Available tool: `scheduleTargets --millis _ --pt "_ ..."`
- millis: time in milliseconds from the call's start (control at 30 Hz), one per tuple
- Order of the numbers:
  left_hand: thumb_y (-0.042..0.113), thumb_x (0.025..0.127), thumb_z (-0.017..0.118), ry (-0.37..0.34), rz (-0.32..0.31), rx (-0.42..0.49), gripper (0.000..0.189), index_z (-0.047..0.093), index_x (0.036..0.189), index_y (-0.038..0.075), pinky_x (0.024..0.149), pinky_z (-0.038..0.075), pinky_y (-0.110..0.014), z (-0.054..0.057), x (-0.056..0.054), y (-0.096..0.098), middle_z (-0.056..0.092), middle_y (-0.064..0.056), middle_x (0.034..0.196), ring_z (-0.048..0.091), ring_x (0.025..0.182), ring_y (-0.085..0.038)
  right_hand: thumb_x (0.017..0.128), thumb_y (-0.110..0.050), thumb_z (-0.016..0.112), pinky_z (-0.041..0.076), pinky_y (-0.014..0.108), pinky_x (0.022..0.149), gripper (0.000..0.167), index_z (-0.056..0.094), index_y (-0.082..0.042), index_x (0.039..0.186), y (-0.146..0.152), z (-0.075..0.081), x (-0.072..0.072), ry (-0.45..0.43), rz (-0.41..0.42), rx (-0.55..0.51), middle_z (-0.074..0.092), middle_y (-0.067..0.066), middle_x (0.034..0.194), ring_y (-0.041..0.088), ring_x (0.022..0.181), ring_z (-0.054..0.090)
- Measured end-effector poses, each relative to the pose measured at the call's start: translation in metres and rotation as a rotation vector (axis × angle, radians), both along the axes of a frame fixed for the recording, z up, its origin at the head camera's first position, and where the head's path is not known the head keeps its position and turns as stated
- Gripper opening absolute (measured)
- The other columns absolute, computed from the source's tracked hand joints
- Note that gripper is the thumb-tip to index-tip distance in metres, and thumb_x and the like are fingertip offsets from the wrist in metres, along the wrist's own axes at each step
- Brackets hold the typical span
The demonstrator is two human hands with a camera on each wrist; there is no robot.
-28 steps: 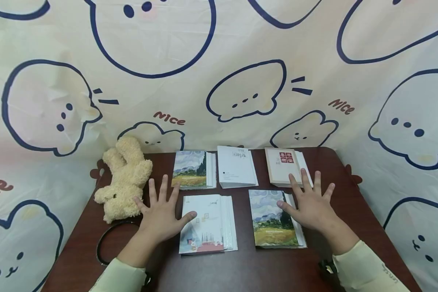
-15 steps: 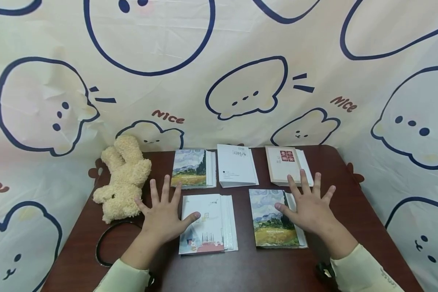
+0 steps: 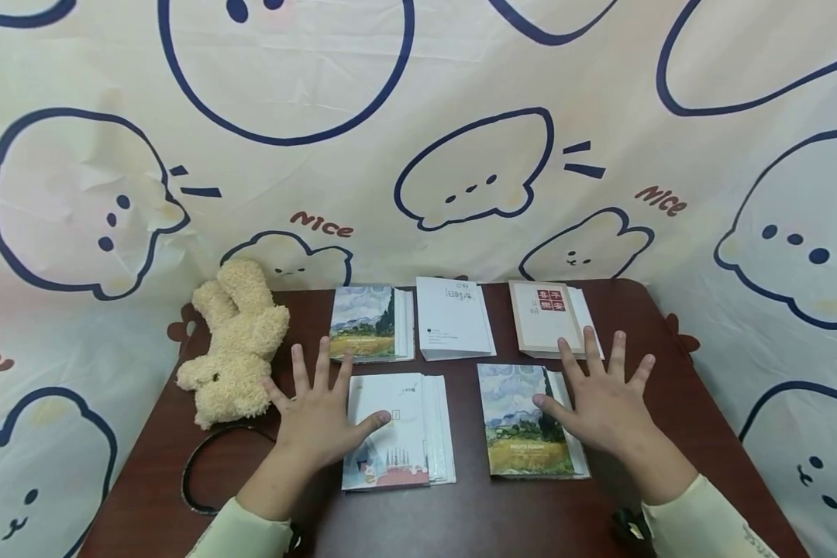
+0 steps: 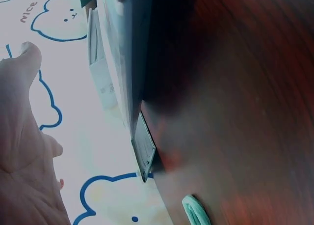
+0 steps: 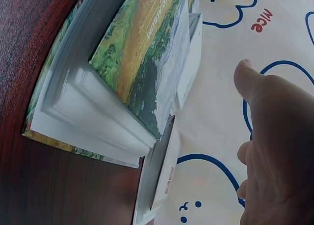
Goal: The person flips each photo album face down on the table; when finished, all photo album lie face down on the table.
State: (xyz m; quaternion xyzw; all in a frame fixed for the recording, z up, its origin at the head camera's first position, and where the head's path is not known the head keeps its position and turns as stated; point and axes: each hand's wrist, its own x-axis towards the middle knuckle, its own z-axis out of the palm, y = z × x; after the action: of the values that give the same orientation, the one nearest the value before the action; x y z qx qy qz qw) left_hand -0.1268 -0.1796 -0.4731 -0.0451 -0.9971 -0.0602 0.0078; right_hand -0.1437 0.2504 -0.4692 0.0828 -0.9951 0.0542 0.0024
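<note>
My left hand [image 3: 321,422] has its fingers spread, with the thumb reaching over a white photo album [image 3: 394,453] that has a pink and blue printed scene. Holding nothing, my right hand [image 3: 610,411] is spread too, its thumb overlapping a landscape-painted photo album [image 3: 519,434] in the head view. Behind lie a second landscape album [image 3: 363,325], a plain white album [image 3: 452,318] and a cream album with red squares [image 3: 540,310]. In the right wrist view, the hand [image 5: 284,141] stands apart from the painted album [image 5: 142,63], whose pages fan slightly.
A cream plush rabbit [image 3: 233,349] lies at the left of the dark wooden table [image 3: 384,527]. A thin black loop [image 3: 190,473] rests below it, beside the left forearm. A cloth with cartoon outlines [image 3: 363,178] hangs around the table.
Both hands shift slightly to the right in the head view, fingers still spread. The camera view drifts a little; the albums and plush rabbit keep their places.
</note>
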Motion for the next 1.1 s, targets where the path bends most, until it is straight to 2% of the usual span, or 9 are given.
scheduleTargets --millis 167,267,367,500,633,867,1100 --pt "0.093 0.077 0.052 -0.016 -0.024 -0.007 0.119 0.019 0.168 0.023 0.11 -0.015 -0.078 0.0 0.002 0.006 -0.017 -0.01 0.172 -0.033 0.151 -0.037 0.09 -0.079 0.056 -0.019 0.077 0.109 0.108 0.027 -0.008 0.164 0.002 0.0 0.004 0.0 0.019 -0.016 -0.003 0.027 0.17 0.047 0.15 -0.028" --pt "0.09 0.078 0.058 -0.021 -0.032 0.016 0.117 0.024 0.167 0.021 0.114 -0.009 -0.076 -0.001 0.005 0.01 -0.01 -0.013 0.173 -0.027 0.153 -0.037 0.09 -0.072 0.063 -0.009 0.077 0.113 0.105 0.028 -0.005 0.163 0.003 -0.001 0.007 -0.005 0.031 -0.036 0.004 0.03 0.169 0.049 0.152 -0.021" --pt "0.086 0.078 0.062 -0.017 -0.041 0.035 0.114 0.03 0.165 0.02 0.118 -0.002 -0.074 -0.003 0.007 0.015 0.004 -0.016 0.173 -0.013 0.157 -0.041 0.09 -0.066 0.068 0.006 0.078 0.115 0.102 0.031 -0.002 0.162 0.004 -0.002 0.01 -0.001 0.041 -0.044 0.015 0.032 0.167 0.056 0.153 -0.004" --pt "0.084 0.079 0.064 -0.013 -0.063 0.033 0.11 0.034 0.164 0.02 0.118 0.014 -0.072 -0.006 0.008 0.024 0.021 -0.017 0.17 0.012 0.155 -0.043 0.091 -0.061 0.071 0.025 0.077 0.11 0.099 0.035 0.001 0.159 0.003 -0.002 0.014 0.014 0.042 -0.029 0.028 0.034 0.161 0.058 0.147 0.022" --pt "0.081 0.081 0.065 -0.019 -0.073 0.057 0.107 0.034 0.164 0.02 0.112 0.028 -0.07 -0.006 0.011 0.033 0.027 -0.016 0.166 0.023 0.151 -0.043 0.091 -0.056 0.073 0.038 0.074 0.103 0.098 0.034 0.002 0.159 0.001 -0.004 0.018 -0.002 0.032 -0.045 0.034 0.033 0.158 0.057 0.14 0.034" --pt "0.073 0.085 0.069 -0.023 -0.082 0.158 0.098 0.038 0.162 0.02 0.108 0.036 -0.067 -0.011 0.013 0.051 0.038 -0.016 0.161 0.033 0.146 -0.044 0.093 -0.05 0.074 0.044 0.071 0.099 0.092 0.036 0.002 0.158 -0.004 -0.01 0.022 -0.041 -0.008 -0.129 0.039 0.032 0.154 0.054 0.137 0.039" --pt "0.06 0.088 0.073 -0.011 -0.127 0.286 0.087 0.047 0.157 0.015 0.107 0.038 -0.065 -0.015 0.015 0.07 0.046 -0.017 0.154 0.04 0.139 -0.043 0.094 -0.044 0.075 0.043 0.071 0.1 0.084 0.042 0.002 0.155 -0.007 -0.018 0.027 -0.049 -0.018 -0.223 0.044 0.031 0.15 0.054 0.135 0.043"
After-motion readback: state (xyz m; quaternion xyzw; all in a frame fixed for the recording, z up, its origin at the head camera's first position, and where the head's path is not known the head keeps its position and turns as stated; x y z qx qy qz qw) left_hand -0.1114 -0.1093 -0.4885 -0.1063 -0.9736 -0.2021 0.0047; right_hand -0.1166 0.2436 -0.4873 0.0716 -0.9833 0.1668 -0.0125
